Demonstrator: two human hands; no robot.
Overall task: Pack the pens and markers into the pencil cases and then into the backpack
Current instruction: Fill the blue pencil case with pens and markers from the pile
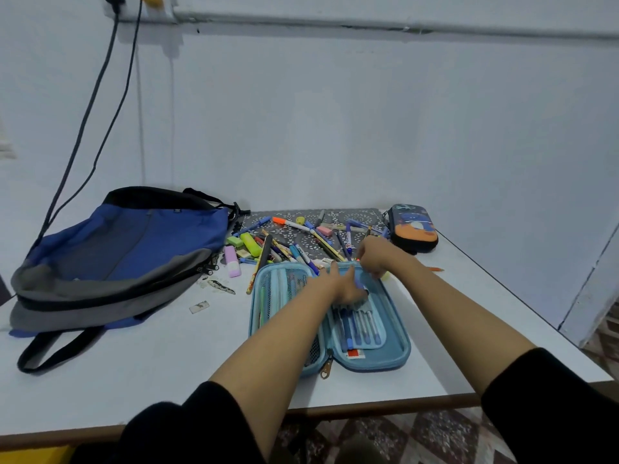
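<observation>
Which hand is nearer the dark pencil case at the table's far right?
Right. The right hand is just left of the dark pencil case, not touching; the left hand sits farther off, over the open blue case.

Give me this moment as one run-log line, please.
blue case open; left hand on its pens; right hand at far rim, grip unclear; dark case shut; backpack aside

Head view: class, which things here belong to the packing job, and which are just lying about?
Job: open blue pencil case, dark pencil case, loose pens and markers, backpack.
Lying about: paper scrap, patterned mat.
</observation>
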